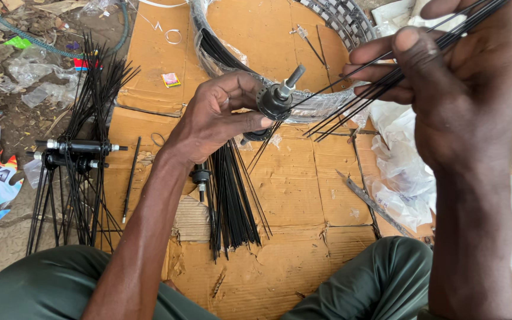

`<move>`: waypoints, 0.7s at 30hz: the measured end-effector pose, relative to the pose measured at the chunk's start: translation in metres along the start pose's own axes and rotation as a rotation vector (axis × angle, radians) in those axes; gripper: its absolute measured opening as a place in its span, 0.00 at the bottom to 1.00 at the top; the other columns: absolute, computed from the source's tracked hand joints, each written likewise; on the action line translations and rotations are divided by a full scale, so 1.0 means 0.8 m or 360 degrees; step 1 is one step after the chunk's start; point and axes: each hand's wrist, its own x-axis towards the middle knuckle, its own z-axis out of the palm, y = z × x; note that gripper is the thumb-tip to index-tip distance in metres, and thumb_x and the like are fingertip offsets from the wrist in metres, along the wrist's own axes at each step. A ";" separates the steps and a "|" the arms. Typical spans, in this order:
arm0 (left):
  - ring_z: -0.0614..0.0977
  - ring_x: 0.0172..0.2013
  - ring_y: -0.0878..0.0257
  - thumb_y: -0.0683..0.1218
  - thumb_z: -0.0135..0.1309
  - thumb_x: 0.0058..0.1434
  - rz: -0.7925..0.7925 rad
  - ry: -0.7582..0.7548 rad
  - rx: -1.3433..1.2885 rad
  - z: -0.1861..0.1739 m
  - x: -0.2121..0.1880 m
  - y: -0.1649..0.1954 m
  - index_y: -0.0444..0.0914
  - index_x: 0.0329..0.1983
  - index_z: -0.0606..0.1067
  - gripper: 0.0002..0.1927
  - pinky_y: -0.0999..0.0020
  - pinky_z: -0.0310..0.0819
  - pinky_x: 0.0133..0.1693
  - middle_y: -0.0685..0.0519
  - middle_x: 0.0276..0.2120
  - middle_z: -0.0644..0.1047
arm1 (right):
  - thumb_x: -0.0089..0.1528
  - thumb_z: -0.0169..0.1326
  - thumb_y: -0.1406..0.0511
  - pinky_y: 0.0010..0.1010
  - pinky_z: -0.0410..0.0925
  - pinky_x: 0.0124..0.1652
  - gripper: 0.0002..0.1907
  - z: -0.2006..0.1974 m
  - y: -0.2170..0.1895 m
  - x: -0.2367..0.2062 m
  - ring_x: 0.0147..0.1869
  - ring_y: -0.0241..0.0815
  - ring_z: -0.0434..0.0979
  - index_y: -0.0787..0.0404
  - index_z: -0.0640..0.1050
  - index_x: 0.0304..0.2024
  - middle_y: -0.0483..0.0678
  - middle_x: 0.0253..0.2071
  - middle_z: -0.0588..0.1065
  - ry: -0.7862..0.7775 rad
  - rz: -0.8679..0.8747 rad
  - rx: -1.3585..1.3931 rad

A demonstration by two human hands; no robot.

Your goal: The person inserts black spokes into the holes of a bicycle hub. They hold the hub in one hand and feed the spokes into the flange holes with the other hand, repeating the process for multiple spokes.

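My left hand clamps a black hub above the cardboard; my right hand pinches a bundle of spokes. A few spokes hang threaded; the loose pile waits, while laced hubs lie leftward

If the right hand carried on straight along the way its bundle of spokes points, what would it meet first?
Probably the black wheel hub held in the left hand. The right hand holds thin black spokes slanting down-left, their tips ending close to the hub's flange. Depth is unclear, so they might pass just in front.
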 end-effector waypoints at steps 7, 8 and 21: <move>0.84 0.46 0.64 0.41 0.69 0.56 0.0055 -0.0058 -0.0026 0.002 0.001 0.000 0.38 0.46 0.77 0.16 0.65 0.85 0.52 0.53 0.42 0.82 | 0.78 0.47 0.73 0.36 0.84 0.47 0.07 0.010 0.001 0.010 0.50 0.49 0.85 0.62 0.62 0.54 0.55 0.42 0.75 -0.0021 0.0087 0.0019; 0.84 0.46 0.64 0.40 0.69 0.55 0.0054 -0.0061 -0.0006 0.003 0.001 0.000 0.38 0.46 0.78 0.17 0.65 0.85 0.52 0.53 0.42 0.82 | 0.76 0.47 0.73 0.37 0.84 0.47 0.08 0.012 0.002 0.013 0.50 0.48 0.85 0.62 0.63 0.54 0.54 0.43 0.75 -0.0033 0.0131 0.0073; 0.85 0.46 0.62 0.38 0.68 0.57 0.0158 0.0111 0.0077 0.001 0.006 0.008 0.36 0.48 0.78 0.17 0.64 0.83 0.52 0.50 0.43 0.84 | 0.69 0.47 0.73 0.27 0.78 0.39 0.13 0.010 -0.006 0.007 0.44 0.41 0.83 0.63 0.61 0.54 0.54 0.42 0.79 -0.0204 0.0316 0.0087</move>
